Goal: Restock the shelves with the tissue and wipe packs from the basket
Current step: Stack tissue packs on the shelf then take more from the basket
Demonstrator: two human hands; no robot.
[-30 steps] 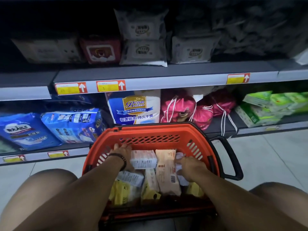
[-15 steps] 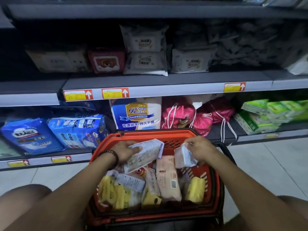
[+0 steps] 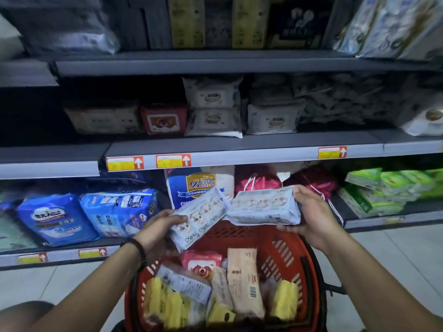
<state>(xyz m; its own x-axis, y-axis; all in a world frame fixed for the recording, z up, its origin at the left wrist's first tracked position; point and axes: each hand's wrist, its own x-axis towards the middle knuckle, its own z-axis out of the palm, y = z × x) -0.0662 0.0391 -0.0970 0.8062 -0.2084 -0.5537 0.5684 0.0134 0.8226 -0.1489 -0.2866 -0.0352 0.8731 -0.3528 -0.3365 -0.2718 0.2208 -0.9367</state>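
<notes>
Left hand (image 3: 155, 232) holds slanted pack (image 3: 201, 216), pointing up-right; right hand (image 3: 311, 219) holds near-level pack (image 3: 263, 208)

Dim aisle; grey shelving (image 3: 239, 142), yellow price tags (image 3: 173, 161) on edges; pale tiled floor (image 3: 407, 248).

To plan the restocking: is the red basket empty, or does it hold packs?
Not empty. Yellow packs, a beige pack and a red pack lie in the red basket.
</notes>
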